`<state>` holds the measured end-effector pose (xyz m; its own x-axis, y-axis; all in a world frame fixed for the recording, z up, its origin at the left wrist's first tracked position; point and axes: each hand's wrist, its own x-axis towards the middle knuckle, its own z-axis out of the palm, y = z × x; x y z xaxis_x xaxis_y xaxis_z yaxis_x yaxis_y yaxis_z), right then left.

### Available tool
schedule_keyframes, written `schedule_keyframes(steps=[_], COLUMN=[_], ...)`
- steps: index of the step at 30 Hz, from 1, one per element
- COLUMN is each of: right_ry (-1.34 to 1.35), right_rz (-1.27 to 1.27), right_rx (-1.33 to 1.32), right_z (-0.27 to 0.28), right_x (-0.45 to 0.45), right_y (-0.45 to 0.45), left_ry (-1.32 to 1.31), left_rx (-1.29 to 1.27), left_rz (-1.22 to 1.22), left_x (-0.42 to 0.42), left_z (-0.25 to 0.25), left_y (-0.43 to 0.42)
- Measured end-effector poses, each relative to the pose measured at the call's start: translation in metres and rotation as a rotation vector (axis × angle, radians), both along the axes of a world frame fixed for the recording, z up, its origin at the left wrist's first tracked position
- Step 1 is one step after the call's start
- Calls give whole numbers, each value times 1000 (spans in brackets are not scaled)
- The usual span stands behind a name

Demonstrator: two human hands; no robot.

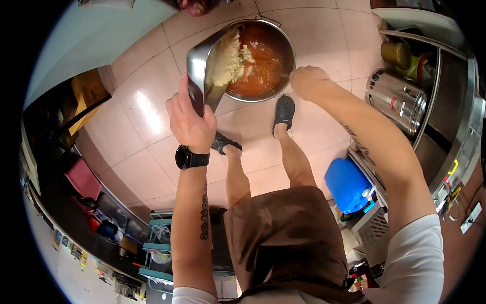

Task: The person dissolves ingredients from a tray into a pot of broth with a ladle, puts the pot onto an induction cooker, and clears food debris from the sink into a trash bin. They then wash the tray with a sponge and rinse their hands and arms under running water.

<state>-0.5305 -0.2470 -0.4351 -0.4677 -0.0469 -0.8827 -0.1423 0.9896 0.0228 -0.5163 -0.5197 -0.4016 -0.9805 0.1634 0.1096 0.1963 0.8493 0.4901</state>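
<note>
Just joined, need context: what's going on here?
A person's left hand holds a metal container tilted over a wide metal bowl on the tiled floor. A pale, crumbly mass reaches from the container into reddish-orange liquid; some is still in the container. The right hand is closed at the bowl's far-right side; I can't tell what it grips.
</note>
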Motion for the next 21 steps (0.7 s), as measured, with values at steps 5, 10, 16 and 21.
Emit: schedule_keyframes(steps=[5, 10, 16, 21], right_ry=[133, 90, 184, 135], right_rz=[-32, 55, 50, 72], right_rx=[12, 22, 6, 22], right_z=[15, -31, 5, -24], right_x=[-8, 15, -14, 3], right_y=[14, -4, 23, 12], left_ry=[-1, 7, 25, 50], left_rx=[60, 155, 137, 173], left_rz=[0, 34, 15, 5], left_x=[3, 7, 7, 6], left_z=[-7, -21, -27, -32], left_y=[1, 3, 0, 2])
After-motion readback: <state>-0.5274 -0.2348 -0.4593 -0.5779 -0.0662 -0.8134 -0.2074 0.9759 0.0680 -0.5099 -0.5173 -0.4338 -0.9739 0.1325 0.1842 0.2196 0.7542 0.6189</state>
